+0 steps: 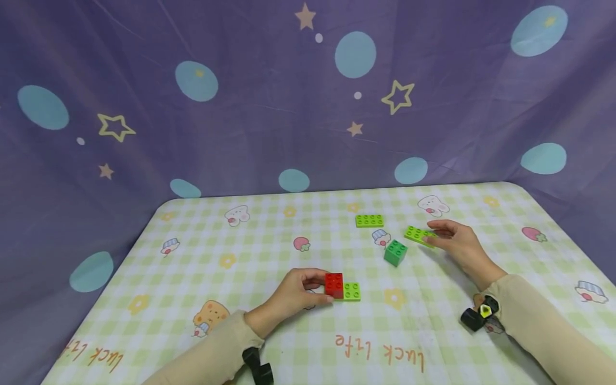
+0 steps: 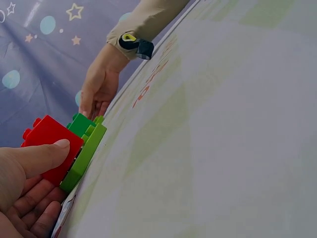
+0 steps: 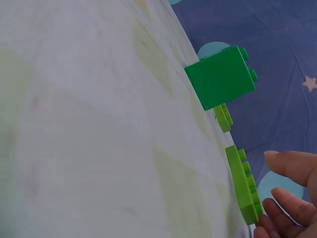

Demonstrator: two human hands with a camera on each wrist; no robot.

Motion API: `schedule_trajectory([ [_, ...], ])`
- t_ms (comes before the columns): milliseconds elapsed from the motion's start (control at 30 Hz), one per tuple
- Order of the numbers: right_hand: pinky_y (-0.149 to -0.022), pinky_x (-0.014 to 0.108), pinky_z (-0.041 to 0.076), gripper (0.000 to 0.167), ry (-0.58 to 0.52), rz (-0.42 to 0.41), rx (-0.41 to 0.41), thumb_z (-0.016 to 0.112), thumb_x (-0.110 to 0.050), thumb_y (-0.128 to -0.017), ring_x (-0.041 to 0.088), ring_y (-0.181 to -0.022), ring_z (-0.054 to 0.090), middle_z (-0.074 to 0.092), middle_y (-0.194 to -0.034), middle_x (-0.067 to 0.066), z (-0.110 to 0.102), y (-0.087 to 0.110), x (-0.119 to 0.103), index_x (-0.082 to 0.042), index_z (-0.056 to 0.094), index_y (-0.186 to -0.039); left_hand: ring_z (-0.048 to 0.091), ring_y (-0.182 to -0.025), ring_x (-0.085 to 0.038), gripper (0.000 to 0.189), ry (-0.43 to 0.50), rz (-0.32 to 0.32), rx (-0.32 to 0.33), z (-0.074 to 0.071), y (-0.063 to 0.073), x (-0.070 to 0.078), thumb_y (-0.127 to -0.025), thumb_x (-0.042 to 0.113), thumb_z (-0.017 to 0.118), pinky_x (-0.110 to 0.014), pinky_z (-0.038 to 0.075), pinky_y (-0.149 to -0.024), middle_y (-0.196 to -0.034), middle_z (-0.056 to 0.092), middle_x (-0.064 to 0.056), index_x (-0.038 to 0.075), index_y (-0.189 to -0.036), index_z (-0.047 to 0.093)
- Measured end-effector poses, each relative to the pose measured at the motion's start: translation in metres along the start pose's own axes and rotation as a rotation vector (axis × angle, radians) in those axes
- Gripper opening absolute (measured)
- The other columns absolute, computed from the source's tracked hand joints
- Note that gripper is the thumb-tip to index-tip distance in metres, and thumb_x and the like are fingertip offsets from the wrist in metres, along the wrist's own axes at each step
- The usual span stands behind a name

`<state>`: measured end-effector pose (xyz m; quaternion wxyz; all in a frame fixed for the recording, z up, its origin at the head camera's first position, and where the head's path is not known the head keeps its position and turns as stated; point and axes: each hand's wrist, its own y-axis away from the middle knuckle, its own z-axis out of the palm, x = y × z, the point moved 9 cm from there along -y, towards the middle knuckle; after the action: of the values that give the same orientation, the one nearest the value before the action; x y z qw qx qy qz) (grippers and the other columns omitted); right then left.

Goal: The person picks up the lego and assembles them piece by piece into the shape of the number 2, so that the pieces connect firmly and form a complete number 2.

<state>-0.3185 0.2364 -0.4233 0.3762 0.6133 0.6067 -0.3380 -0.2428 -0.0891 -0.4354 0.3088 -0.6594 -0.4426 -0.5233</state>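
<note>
My left hand (image 1: 291,293) holds a red building brick (image 1: 334,285) between thumb and fingers. The red block sits on one end of a flat lime-green brick (image 1: 353,292), whose bare studs stick out to the right. At the right, my other hand (image 1: 459,247) is at the near end of a second flat lime-green brick (image 1: 416,234) lying on the table. Its thumb and fingers (image 3: 292,166) are spread apart in the right wrist view, fingertips right at the brick's end. Between the two hands stands a darker green brick (image 1: 395,253), studs up.
Farther back lies a third flat lime-green brick (image 1: 369,221). A checked cloth (image 1: 269,224) printed with cartoon pictures and lettering covers the table. Behind the far edge hangs a purple curtain (image 1: 250,133) with stars and blue ovals.
</note>
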Motion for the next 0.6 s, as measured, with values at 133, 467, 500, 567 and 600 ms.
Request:
schedule_trajectory([
  [133, -0.082, 0.015, 0.043, 0.056, 0.006, -0.009, -0.027, 0.07, -0.022, -0.086, 0.006, -0.101, 0.055, 0.052, -0.132, 0.023, 0.0035, -0.004, 0.003, 0.003, 0.05, -0.132, 0.065, -0.096, -0.018, 0.039, 0.003, 0.004, 0.0, -0.0002, -0.0002, 0.0001, -0.075, 0.004, 0.079, -0.035, 0.049, -0.09, -0.11, 0.068, -0.012, 0.0, -0.112, 0.067],
  [467, -0.101, 0.049, 0.037, 0.057, 0.062, 0.008, -0.084, 0.071, -0.014, -0.084, 0.039, -0.125, 0.042, 0.047, -0.137, 0.024, 0.0094, -0.0063, 0.0087, 0.002, 0.048, -0.134, 0.065, -0.096, -0.016, 0.038, -0.021, -0.004, 0.003, -0.0018, 0.0007, -0.0006, -0.075, 0.007, 0.079, -0.031, 0.049, -0.09, -0.109, 0.069, -0.01, 0.002, -0.111, 0.068],
  [500, -0.1, 0.049, 0.037, 0.056, 0.07, 0.007, -0.086, 0.071, -0.014, -0.085, 0.039, -0.125, 0.042, 0.046, -0.137, 0.024, 0.0095, -0.0063, 0.0088, 0.002, 0.048, -0.134, 0.065, -0.097, -0.017, 0.039, -0.021, -0.001, 0.002, -0.0015, 0.0005, -0.0005, -0.075, 0.007, 0.079, -0.032, 0.049, -0.091, -0.109, 0.069, -0.01, 0.001, -0.111, 0.068],
  [567, -0.1, 0.05, 0.038, 0.055, 0.087, 0.001, -0.086, 0.07, -0.014, -0.085, 0.04, -0.124, 0.043, 0.047, -0.136, 0.025, 0.0092, -0.0067, 0.0084, 0.001, 0.049, -0.133, 0.064, -0.097, -0.018, 0.039, -0.022, 0.0, 0.004, -0.0014, 0.0003, -0.0004, -0.075, 0.006, 0.079, -0.035, 0.048, -0.091, -0.11, 0.068, -0.011, 0.001, -0.111, 0.067],
  [600, -0.099, 0.05, 0.038, 0.055, 0.099, -0.002, -0.084, 0.07, -0.015, -0.085, 0.04, -0.124, 0.044, 0.047, -0.136, 0.025, 0.0087, -0.0068, 0.0081, 0.001, 0.05, -0.133, 0.064, -0.098, -0.019, 0.039, -0.021, 0.001, 0.005, -0.0013, 0.0002, -0.0002, -0.075, 0.006, 0.079, -0.036, 0.048, -0.091, -0.11, 0.068, -0.011, 0.001, -0.112, 0.067],
])
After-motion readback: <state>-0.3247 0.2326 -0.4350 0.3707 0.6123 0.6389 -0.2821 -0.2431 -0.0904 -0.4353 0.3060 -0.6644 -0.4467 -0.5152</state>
